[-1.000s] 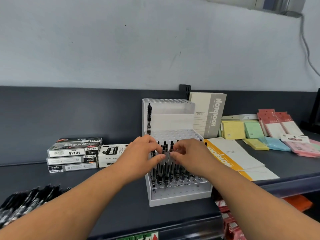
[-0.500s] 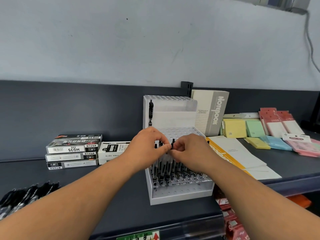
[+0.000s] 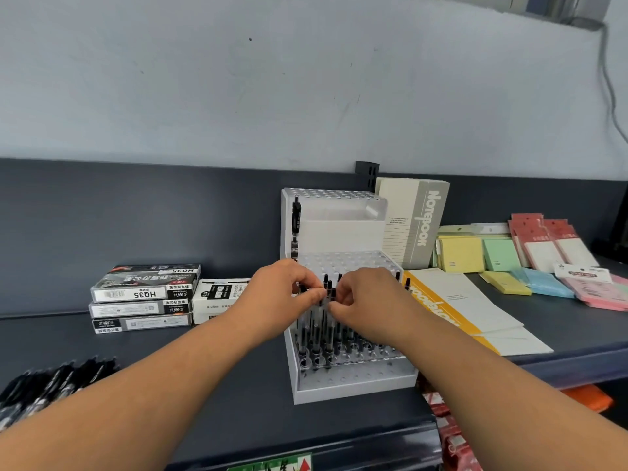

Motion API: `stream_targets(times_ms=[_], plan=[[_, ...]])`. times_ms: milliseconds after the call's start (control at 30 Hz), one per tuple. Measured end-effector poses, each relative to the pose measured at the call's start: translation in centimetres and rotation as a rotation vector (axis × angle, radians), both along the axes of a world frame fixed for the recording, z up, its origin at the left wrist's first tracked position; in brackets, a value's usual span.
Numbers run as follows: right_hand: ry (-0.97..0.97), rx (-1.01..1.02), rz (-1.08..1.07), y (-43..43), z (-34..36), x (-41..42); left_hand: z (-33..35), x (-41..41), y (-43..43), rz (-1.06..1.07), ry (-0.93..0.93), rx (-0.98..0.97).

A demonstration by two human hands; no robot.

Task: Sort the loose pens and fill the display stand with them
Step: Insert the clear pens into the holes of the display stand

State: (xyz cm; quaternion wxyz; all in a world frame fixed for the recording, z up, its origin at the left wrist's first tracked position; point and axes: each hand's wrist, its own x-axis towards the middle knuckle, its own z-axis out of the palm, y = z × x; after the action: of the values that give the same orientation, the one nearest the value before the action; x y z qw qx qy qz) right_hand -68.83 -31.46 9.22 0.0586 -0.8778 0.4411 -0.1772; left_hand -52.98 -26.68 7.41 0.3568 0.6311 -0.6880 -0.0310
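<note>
Together, the left hand [image 3: 282,295] and right hand [image 3: 372,300] curl their fingers, pinching the tops of pens [image 3: 316,334] standing in the white display stand [image 3: 353,385]. Loose pens [image 3: 51,385] lie well apart at the left of the shelf [image 3: 238,402].

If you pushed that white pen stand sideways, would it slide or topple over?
Probably slide: the display stand has a wide, flat base on the smooth dark shelf. It looks like light plastic, so it may shift easily, though the pens standing in it add some weight low down. The lone upright pen at its back left might wobble.
</note>
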Motion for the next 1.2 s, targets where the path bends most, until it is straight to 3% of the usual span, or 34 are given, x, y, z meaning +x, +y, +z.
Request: stream_targets(times_ms=[233,367,467,600,833,1200], plan=[[-0.016,0.127,0.046,0.0,0.5,-1.1,-0.3,-0.2,0.1,0.026,0.039,-0.018],[-0.042,-0.029,0.018,-0.2,2.2,-1.5,-0.5,-0.2,0.9,0.037,0.073,-0.056],[-0.18,-0.152,0.017,-0.2,2.8,-0.8,-0.5,0.5,1.6,0.079,0.053,-0.125],[-0.197,-0.214,0.154,0.5,2.6,1.9,-0.6,2.4,3.9,0.276,-0.046,-0.179],[-0.075,-0.262,0.349,4.7,0.5,9.3,-0.6,7.9,11.7,0.718,-0.381,0.005],[0.019,-0.247,0.585,23.2,-1.6,23.6,-1.9,19.0,33.2,1.052,-0.425,0.135]])
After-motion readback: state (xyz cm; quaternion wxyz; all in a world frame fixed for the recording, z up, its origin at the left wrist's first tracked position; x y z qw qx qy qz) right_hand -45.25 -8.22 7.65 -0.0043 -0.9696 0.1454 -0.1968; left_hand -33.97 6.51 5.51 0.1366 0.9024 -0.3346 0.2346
